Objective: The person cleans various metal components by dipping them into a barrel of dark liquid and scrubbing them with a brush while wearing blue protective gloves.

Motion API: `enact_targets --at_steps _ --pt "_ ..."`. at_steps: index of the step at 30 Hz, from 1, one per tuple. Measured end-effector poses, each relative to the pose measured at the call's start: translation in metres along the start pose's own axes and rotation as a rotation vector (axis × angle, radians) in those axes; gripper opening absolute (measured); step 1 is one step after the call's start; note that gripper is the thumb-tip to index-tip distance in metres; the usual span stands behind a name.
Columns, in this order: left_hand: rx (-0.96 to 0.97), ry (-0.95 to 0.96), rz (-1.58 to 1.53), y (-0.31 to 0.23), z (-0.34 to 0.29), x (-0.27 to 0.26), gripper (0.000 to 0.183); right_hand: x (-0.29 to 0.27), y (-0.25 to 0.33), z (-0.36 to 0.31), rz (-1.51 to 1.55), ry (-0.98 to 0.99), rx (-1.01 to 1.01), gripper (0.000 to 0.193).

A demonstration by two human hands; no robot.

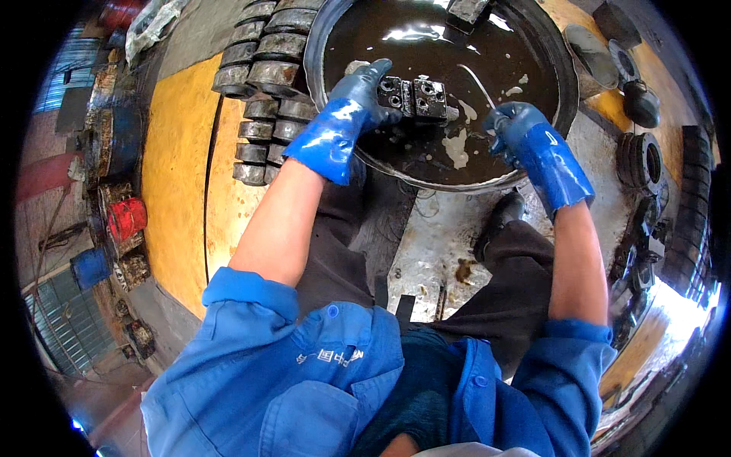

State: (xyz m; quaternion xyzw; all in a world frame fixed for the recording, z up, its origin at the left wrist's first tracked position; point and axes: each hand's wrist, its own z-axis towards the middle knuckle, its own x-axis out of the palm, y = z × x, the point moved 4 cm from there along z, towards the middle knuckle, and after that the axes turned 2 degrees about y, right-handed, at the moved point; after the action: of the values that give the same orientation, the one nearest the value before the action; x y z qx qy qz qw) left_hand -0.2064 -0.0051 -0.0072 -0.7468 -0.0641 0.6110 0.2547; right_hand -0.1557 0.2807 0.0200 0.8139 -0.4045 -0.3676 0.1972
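My left hand (371,95), in a blue rubber glove, grips the left end of a dark, wet metal block (428,100) with round holes in its upper face. The block is over a wide round black basin (449,185) of dark oily liquid. In my right hand (519,126), also gloved in blue, the fingers are closed on a thin, pale, curved wire (478,82). Its free end points up and left, apart from the block. Pale foam patches float on the liquid between my hands. Part of the block's left end is hidden by my glove.
Stacked thick metal cylinders (274,76) stand left of the basin, beside a yellow board (177,152). Another dark metal block (466,14) sits at the basin's far edge. To the right are metal rings (643,161) and a dark rounded pot (641,103).
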Motion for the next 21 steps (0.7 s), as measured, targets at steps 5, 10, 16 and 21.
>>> enact_targets --at_steps 5,10,16,21 --pt "0.051 -0.090 -0.110 0.016 0.008 0.009 0.108 0.038 0.028 -0.006 0.052 0.158 0.003 0.026" --pt "0.029 -0.123 -0.076 0.014 0.010 0.008 0.111 0.063 0.032 -0.001 0.070 0.171 -0.048 0.026" --pt "0.000 -0.106 -0.054 -0.005 0.007 -0.001 0.113 0.077 0.032 0.010 0.000 0.141 -0.052 0.025" --pt "0.053 -0.141 -0.015 -0.017 0.004 -0.002 0.111 0.086 0.041 0.007 -0.082 0.210 0.062 0.031"
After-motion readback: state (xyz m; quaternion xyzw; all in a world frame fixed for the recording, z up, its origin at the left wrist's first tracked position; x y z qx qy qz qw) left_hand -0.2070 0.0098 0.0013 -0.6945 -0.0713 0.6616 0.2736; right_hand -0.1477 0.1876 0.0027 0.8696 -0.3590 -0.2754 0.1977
